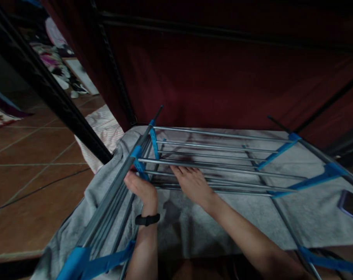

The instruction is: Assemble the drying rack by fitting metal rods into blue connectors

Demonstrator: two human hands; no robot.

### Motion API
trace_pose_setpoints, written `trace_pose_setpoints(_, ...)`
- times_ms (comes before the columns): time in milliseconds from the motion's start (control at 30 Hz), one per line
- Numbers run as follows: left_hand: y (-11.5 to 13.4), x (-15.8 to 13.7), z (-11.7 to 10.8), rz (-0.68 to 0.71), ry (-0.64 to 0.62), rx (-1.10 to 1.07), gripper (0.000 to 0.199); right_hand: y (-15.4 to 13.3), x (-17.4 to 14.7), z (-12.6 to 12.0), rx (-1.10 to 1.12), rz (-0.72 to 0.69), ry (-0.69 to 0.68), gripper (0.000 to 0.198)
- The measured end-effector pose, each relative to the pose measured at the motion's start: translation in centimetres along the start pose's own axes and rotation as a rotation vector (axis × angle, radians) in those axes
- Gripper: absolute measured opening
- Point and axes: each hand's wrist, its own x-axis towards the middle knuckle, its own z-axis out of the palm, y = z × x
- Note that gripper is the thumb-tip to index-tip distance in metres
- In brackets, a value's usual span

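A rack of grey metal tubes with blue plastic connectors stands in front of me. My left hand [141, 188], with a black wristband [147, 220], is closed at the left end of the rack, against a blue connector [140, 166] and beside the slanting side tube [115, 186]. Its fingertips are partly hidden behind these parts. Over the thin crossbars [223, 182] my right hand [194, 182] lies palm down, fingers stretched out and pointing away from me. Further blue connectors [306, 186] join the bars at the right end.
The rack stands on a grey cloth [205, 221]. Dark red fabric [211, 77] hangs behind it, and a black post [54, 89] slants down on the left. A phone [351, 205] lies at the right. Brown floor tiles [33, 186] carry a thin cable [42, 188].
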Motion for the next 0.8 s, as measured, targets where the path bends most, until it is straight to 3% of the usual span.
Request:
trace_pose_setpoints(67,0.5,-0.5,-0.2,0.07,0.087,0.0,0.036,1.4,-2.5,0.4,0.006,0.061,0.072,0.054)
trace_pose_setpoints(133,0.8,-1.3,-0.6,0.182,0.096,-0.001,0.027,2.7,-5.6,1.0,0.036,0.055,0.191,0.053)
trace_pose_setpoints(200,0.6,-2.3,-1.0,0.37,0.048,0.065,0.021,3.9,-9.1,1.6,0.116,0.04,0.38,0.048)
trace_pose_setpoints(267,0.3,-3.3,-1.4,0.629,-0.103,0.166,0.016,5.3,-12.7,2.2,0.214,0.12,0.579,0.041)
trace_pose_setpoints(367,0.1,-5.0,-1.2,0.988,-0.353,0.159,0.004,8.6,-17.4,2.7,0.336,0.486,0.893,0.023)
trace_pose_setpoints(467,0.9,-6.9,-0.4,1.164,-0.496,0.11,0.013,13.6,-20.8,2.6,0.528,0.91,1.392,0.008)
trace_pose_setpoints(500,1.3,-7.6,-0.1,1.196,-0.53,0.111,0.017,15.4,-21.6,2.4,0.572,0.999,1.55,0.013)
trace_pose_setpoints(567,1.9,-8.8,0.4,1.249,-0.584,0.123,0.023,18.8,-22.6,1.7,0.635,1.113,1.728,0.026)
trace_pose_setpoints(667,2.3,-10.1,0.6,1.308,-0.651,0.151,0.029,22.5,-22.7,0.5,0.743,1.159,1.655,0.036)
trace_pose_setpoints(800,1.9,-10.7,0.5,1.376,-0.711,0.164,0.038,24.7,-21.5,0.2,0.965,1.072,1.588,0.033)
